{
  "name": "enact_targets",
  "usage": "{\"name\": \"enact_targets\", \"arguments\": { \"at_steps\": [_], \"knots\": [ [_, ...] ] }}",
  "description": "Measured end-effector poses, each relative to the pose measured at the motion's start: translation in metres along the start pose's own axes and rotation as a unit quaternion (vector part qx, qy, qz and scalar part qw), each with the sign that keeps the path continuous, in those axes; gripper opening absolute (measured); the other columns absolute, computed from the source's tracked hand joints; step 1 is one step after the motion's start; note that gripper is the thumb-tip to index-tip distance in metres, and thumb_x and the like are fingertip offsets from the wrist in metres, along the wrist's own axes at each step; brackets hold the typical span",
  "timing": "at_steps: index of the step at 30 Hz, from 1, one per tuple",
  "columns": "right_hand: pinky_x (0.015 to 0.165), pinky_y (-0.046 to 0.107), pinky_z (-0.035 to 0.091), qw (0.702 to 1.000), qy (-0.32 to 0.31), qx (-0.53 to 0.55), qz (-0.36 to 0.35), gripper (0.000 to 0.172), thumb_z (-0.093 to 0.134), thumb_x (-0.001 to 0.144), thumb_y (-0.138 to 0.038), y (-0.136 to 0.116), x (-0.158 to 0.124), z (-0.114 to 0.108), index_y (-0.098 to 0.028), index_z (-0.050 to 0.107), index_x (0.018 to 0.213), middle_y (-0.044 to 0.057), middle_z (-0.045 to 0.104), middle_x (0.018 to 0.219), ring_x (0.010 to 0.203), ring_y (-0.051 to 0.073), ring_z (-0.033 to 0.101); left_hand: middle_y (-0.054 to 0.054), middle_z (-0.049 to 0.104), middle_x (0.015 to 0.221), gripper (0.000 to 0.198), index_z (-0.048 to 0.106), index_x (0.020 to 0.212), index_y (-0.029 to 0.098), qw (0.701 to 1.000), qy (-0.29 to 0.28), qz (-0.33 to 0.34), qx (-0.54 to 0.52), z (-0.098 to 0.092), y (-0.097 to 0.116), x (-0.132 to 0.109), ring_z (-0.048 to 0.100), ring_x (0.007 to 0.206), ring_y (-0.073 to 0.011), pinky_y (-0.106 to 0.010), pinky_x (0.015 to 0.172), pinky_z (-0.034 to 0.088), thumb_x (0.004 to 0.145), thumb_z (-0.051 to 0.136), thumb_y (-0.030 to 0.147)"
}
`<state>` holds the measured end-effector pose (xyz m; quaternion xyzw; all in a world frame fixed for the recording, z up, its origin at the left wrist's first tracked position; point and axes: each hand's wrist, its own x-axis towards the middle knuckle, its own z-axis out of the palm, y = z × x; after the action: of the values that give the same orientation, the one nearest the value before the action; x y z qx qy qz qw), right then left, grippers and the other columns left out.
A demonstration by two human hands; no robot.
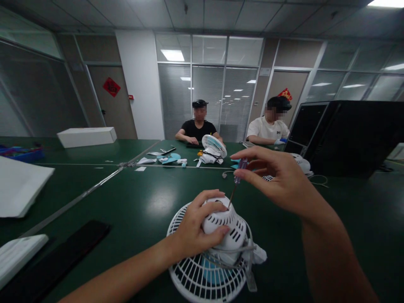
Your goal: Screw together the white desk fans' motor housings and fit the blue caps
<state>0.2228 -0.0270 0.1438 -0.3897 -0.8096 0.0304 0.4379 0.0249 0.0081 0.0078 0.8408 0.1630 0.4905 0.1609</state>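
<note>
A white fan point(238, 231) lies grille-down on the green table in front of me, blue blades showing through its cage. My left hand point(202, 223) is wrapped over the motor housing and grips it. In my right hand point(268, 172) a screwdriver point(240, 171) with a clear purple handle is pinched between thumb and fingers. The shaft slants down, its tip at the top of the housing near my left fingertips. Whether the tip sits in a screw I cannot tell. A grey cord is wound around the fan's base.
Across the green table point(142, 206) sit two people, a second fan point(213, 149) and loose blue and white parts point(170, 158) near them. A large black case point(344, 134) stands at the right. On the left are a white box point(87, 136) and a dark flat object point(63, 256).
</note>
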Motion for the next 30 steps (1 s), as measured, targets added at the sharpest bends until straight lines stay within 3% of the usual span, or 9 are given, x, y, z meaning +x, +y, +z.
{"name": "enact_targets", "arguments": {
  "at_steps": [4, 10, 15, 20, 25, 30],
  "knots": [
    [0.066, 0.026, 0.060, 1.000, -0.016, 0.018, -0.005, 0.027, 0.057, 0.091, -0.027, -0.005, -0.002, -0.002, -0.021, 0.069, 0.115, 0.007, 0.074, 0.100, 0.084, 0.018, 0.072, -0.011, 0.054, 0.130, 0.029, 0.058, 0.111, 0.024, 1.000, -0.004, 0.000, -0.006, -0.001, 0.001, 0.001, 0.056, 0.121, -0.0275, -0.047, 0.099, 0.048, 0.084, 0.067, 0.029],
    [0.060, 0.022, 0.059, 1.000, -0.002, 0.004, -0.009, 0.020, 0.068, 0.085, -0.029, -0.004, -0.001, -0.001, -0.020, 0.071, 0.102, 0.003, 0.072, 0.085, 0.069, 0.014, 0.070, -0.011, 0.054, 0.130, 0.029, 0.057, 0.112, 0.024, 1.000, -0.007, 0.001, -0.006, -0.003, 0.002, 0.001, 0.054, 0.122, -0.0276, -0.047, 0.101, 0.046, 0.085, 0.066, 0.030],
    [0.061, 0.023, 0.059, 0.999, 0.031, -0.007, -0.020, 0.025, 0.064, 0.088, -0.028, 0.001, 0.001, 0.006, -0.021, 0.071, 0.111, 0.005, 0.074, 0.092, 0.072, 0.014, 0.070, -0.011, 0.053, 0.130, 0.032, 0.055, 0.115, 0.024, 1.000, -0.005, 0.006, -0.006, -0.002, 0.000, 0.000, 0.054, 0.122, -0.0272, -0.046, 0.101, 0.046, 0.085, 0.066, 0.029],
    [0.068, 0.027, 0.061, 0.999, 0.001, 0.020, -0.027, 0.034, 0.053, 0.093, -0.022, 0.001, -0.001, 0.004, -0.021, 0.068, 0.123, 0.008, 0.075, 0.101, 0.089, 0.019, 0.072, -0.011, 0.053, 0.131, 0.033, 0.055, 0.115, 0.024, 1.000, -0.011, 0.001, -0.006, -0.001, 0.000, -0.001, 0.053, 0.123, -0.0274, -0.046, 0.101, 0.046, 0.085, 0.066, 0.029],
    [0.061, 0.024, 0.060, 0.999, 0.027, 0.002, -0.027, 0.027, 0.065, 0.087, -0.026, 0.001, 0.000, 0.003, -0.021, 0.073, 0.113, 0.007, 0.075, 0.101, 0.076, 0.016, 0.071, -0.011, 0.052, 0.131, 0.031, 0.056, 0.114, 0.024, 1.000, -0.010, -0.002, -0.006, -0.002, 0.000, -0.001, 0.053, 0.123, -0.0273, -0.047, 0.101, 0.047, 0.086, 0.066, 0.030],
    [0.062, 0.023, 0.060, 0.999, 0.031, -0.004, -0.038, 0.031, 0.059, 0.091, -0.024, 0.004, 0.001, 0.008, -0.022, 0.070, 0.120, 0.007, 0.073, 0.109, 0.086, 0.017, 0.071, -0.010, 0.053, 0.130, 0.028, 0.058, 0.112, 0.025, 1.000, -0.002, 0.002, -0.010, -0.001, 0.000, -0.001, 0.055, 0.121, -0.0268, -0.046, 0.100, 0.047, 0.086, 0.067, 0.029]
  ]
}}
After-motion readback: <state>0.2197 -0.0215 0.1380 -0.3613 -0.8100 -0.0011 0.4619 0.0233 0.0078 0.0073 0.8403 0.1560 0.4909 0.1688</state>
